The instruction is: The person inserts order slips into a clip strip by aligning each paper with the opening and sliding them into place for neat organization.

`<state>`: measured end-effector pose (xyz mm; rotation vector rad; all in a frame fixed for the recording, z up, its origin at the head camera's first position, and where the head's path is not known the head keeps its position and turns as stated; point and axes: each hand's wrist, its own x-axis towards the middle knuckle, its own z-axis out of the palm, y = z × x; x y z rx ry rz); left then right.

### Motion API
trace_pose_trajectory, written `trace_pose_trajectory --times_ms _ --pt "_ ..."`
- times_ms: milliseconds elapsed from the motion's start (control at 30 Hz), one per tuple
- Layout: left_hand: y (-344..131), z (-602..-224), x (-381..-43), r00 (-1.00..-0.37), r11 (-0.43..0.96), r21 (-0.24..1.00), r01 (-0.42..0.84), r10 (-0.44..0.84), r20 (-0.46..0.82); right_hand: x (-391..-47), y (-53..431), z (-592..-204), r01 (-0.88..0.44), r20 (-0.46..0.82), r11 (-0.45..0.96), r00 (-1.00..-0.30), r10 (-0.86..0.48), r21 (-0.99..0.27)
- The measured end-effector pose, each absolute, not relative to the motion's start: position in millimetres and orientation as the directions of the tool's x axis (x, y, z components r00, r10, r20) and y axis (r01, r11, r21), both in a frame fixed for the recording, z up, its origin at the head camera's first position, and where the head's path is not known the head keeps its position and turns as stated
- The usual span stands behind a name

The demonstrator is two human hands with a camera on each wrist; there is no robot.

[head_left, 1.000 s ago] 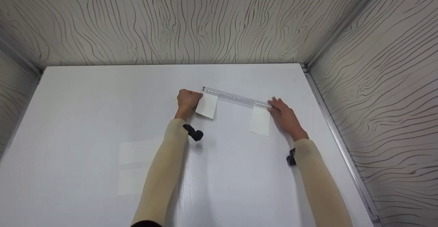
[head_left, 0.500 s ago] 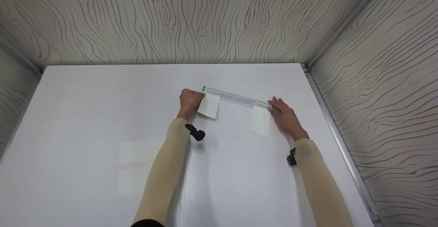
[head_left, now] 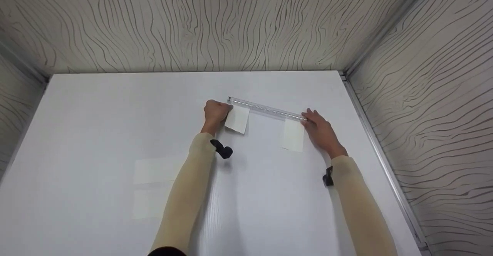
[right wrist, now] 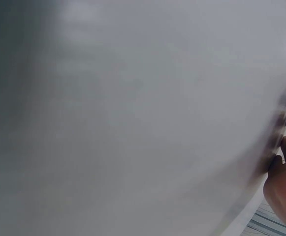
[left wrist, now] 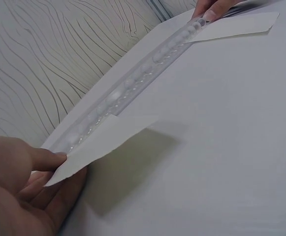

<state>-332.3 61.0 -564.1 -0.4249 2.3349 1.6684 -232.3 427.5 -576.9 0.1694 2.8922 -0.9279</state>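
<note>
A clear plastic ruler [head_left: 269, 110], with a row of round shapes along it, lies slanted on the white table. My left hand [head_left: 215, 113] pinches the upper left corner of a small white paper piece [head_left: 237, 119] beside the ruler's left end. That paper's lower edge lifts off the table and casts a shadow in the left wrist view. A second white paper piece [head_left: 293, 134] lies at the ruler's right end. There my right hand [head_left: 321, 132] holds the ruler's end between thumb and fingers. Only part of this hand [right wrist: 285, 177] shows at the right wrist view's edge.
Two pale paper sheets, an upper one [head_left: 154, 170] and a lower one [head_left: 147, 204], lie left of my left sleeve. A wood-grain patterned wall [head_left: 185, 24] stands behind the table [head_left: 108, 117]. Metal framing [head_left: 379, 159] runs along the right edge.
My left hand has slid slightly to the right with the paper piece, under the ruler's left end. The right hand and the ruler have stayed almost still.
</note>
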Motion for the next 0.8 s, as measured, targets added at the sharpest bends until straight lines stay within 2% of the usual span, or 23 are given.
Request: trace_pose_trajectory --times_ms 300,800 --pt "60.9 -562.8 -328.2 -0.940 0.312 0.887 -0.341 -0.088 -0.330 -231.7 424.3 -577.7 0.144 -0.134 0.797 -0.988 0.080 -0.587" --pt "62.8 -567.3 -329.2 -0.926 0.300 0.876 -0.377 -0.101 -0.364 -234.0 421.1 -580.1 0.149 -0.139 0.800 -0.987 0.083 -0.581"
